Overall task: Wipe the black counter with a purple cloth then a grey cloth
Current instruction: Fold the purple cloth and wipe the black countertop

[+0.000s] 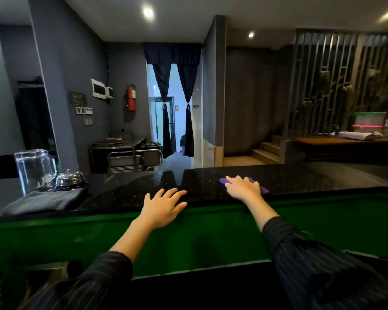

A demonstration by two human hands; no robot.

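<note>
The black speckled counter [202, 184] runs across the middle of the head view. My right hand [242, 186] lies flat on the purple cloth [263, 189], pressing it onto the counter right of centre; the cloth shows only at the hand's edges. My left hand [164, 205] rests on the counter's near edge, fingers spread, holding nothing. The grey cloth [43, 201] lies crumpled on the counter at the far left, apart from both hands.
A clear glass pitcher [34, 170] and a chrome call bell [70, 179] stand on the counter's left end behind the grey cloth. A green panel [211, 233] drops below the near edge. A steel trolley [130, 161] stands beyond the counter.
</note>
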